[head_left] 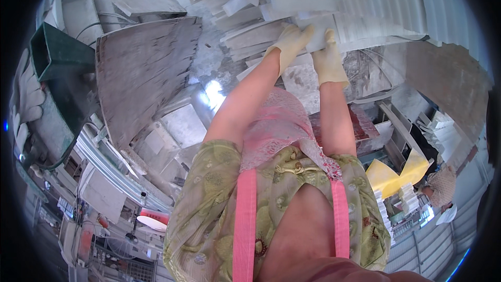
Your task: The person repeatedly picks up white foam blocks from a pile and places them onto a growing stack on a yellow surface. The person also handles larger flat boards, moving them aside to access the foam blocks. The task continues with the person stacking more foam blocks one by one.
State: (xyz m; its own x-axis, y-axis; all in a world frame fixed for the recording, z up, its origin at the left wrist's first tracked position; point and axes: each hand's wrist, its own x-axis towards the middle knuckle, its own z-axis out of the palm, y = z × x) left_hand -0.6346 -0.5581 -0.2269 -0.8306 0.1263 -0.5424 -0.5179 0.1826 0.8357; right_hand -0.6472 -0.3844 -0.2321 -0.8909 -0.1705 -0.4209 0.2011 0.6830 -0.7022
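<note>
A pale stone slab (313,27) is held at the far side of the scene by two gloved hands. The left hand (288,42) is laid flat on its left end with the grip closed over it, and the right hand (329,61) is closed on its near edge. More pale stone pieces (250,34) are piled just beside it on the left, and a big grey board (141,73) is seen farther left.

A stone workshop in bright daylight: pale cut slabs (292,0) lie heaped at the top, beside a ribbed white sheet (376,0). A large grey slab (141,73) leans at left near a dark green machine housing (55,55). A wet patch (215,94) on the floor glares; yellow blocks (396,175) sit at lower right.
</note>
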